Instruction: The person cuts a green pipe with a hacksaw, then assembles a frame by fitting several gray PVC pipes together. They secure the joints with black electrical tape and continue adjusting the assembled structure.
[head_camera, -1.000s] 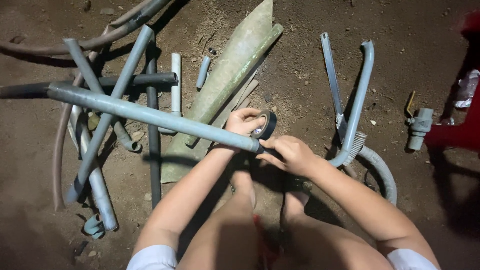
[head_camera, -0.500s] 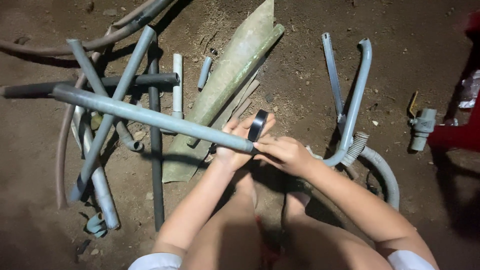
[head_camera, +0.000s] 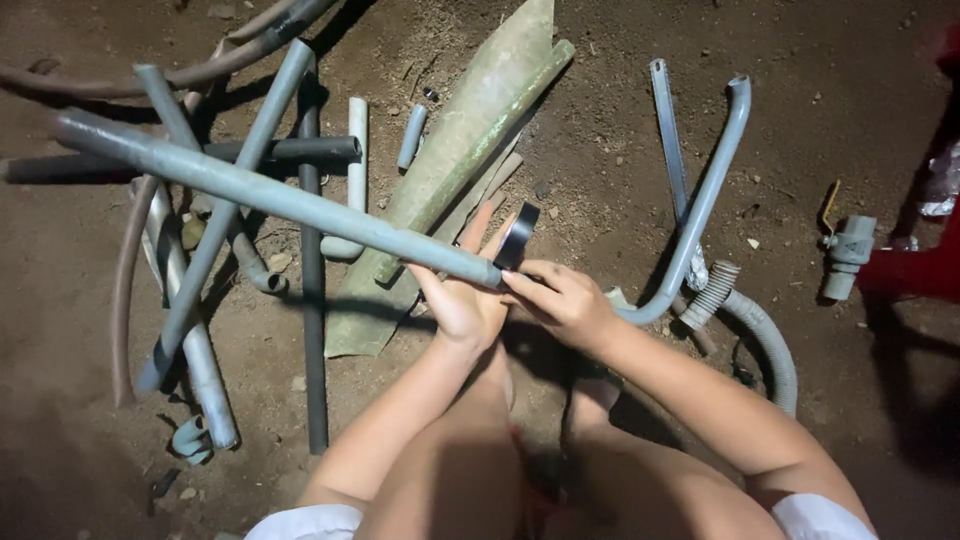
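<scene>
Left hand (head_camera: 462, 300) gripping the near end of a long grey pipe (head_camera: 270, 196) above the dirt ground (head_camera: 600, 120), right hand (head_camera: 565, 300) pinching a black tape roll (head_camera: 517, 237) against that end, hands touching.

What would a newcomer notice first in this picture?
At the centre, the left hand supports the end of a long grey plastic pipe, while the right hand touches a black roll of tape there. Behind them, on the brown dirt ground, lies a long greenish corrugated sheet.
</scene>
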